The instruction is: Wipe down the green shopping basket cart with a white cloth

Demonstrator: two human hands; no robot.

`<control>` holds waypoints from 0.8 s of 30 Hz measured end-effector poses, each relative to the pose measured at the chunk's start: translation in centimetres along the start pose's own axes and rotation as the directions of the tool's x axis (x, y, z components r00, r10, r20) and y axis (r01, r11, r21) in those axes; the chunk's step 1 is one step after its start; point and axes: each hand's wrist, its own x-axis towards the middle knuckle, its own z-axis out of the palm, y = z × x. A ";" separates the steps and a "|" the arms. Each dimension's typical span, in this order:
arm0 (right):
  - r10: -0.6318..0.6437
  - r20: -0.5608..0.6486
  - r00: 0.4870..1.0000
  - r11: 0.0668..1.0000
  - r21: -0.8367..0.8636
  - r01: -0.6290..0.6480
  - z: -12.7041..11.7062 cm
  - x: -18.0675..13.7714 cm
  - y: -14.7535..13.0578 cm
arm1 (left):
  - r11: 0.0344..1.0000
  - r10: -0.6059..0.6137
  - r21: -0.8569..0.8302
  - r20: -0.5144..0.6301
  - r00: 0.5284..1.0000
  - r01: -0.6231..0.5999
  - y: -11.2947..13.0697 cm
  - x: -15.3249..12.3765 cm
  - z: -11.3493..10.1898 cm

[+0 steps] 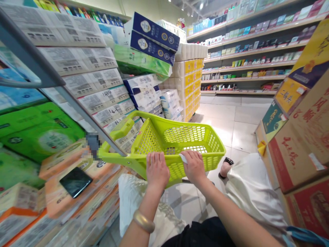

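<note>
So I'm wearing a brushed gold-coloured bangle (pixel 144 221) on my left wrist, and loose white crinkly fabric (pixel 252 192) is draping on both sides of my black top. My left hand (pixel 157 169) is gripping the near rim of a lime-green plastic shopping basket (pixel 215 155), fingers hooking over the edge. My right hand (pixel 193 168) is closing around a small white scrap (pixel 183 158) and resting on that same rim. Can't tell if it's paper or cloth, since my fingers are covering most of it.

The basket is sitting right in front of me, glossy, with rounded corners and walls full of oval holes. A smooth grey metal bar (pixel 87 116) is slanting down to its left end and running out of view at the upper left. My forearms and the near wall are hiding its underside.

Over left, a flat black phone (pixel 76 181) is lying on shiny orange-and-white packs (pixel 55 185); a pixelated patch is blotting out something beside it. Brown-and-red cardboard cartons (pixel 303 137) are rising on the right, getting cut off. Farther back, navy boxes (pixel 154 37) are leaning on plastic-wrapped packs, and long shelves (pixel 244 58) are holding small products too tiny to read.
</note>
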 end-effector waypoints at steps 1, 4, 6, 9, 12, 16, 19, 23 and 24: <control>0.021 -0.018 1.000 0.999 -0.023 -0.022 -0.4 -0.2 1.0 | 1.000 -0.002 0.002 0.004 1.000 0.002 0.0 0.1 0.0; 0.071 -0.054 0.996 0.994 -0.077 -0.075 -1.2 -0.5 2.7 | 1.000 -0.011 -0.012 0.002 1.000 0.011 0.2 0.2 -0.1; 0.111 -0.067 0.992 0.990 -0.084 -0.116 -1.1 -0.4 2.2 | 1.000 -0.017 -0.022 -0.004 1.000 0.017 0.4 0.1 -0.1; 0.134 -0.056 0.989 0.990 -0.033 -0.136 0.0 0.2 -0.6 | 1.000 -0.015 -0.017 -0.011 1.000 0.015 0.6 0.0 0.1; 0.095 -0.024 0.995 0.994 0.053 -0.093 1.2 0.7 -3.5 | 1.000 -0.010 -0.014 -0.025 1.000 0.010 0.5 -0.3 0.4; 0.011 0.022 1.000 0.997 0.075 -0.012 0.9 0.6 -3.5 | 1.000 0.009 -0.019 -0.034 0.999 -0.010 0.1 -0.6 0.5; -0.001 -0.006 1.000 1.000 0.020 0.001 -0.4 -0.3 -0.5 | 0.999 0.015 -0.031 -0.018 1.000 -0.016 0.1 -0.6 0.2; 0.043 -0.078 0.996 0.997 -0.068 -0.049 -1.9 -1.2 3.1 | 0.999 0.001 -0.049 0.000 1.000 -0.001 0.7 -0.6 -0.4; 0.067 -0.093 0.993 0.994 -0.083 -0.075 -2.0 -1.3 3.3 | 0.999 -0.005 -0.052 -0.001 1.000 0.005 0.9 -0.6 -0.5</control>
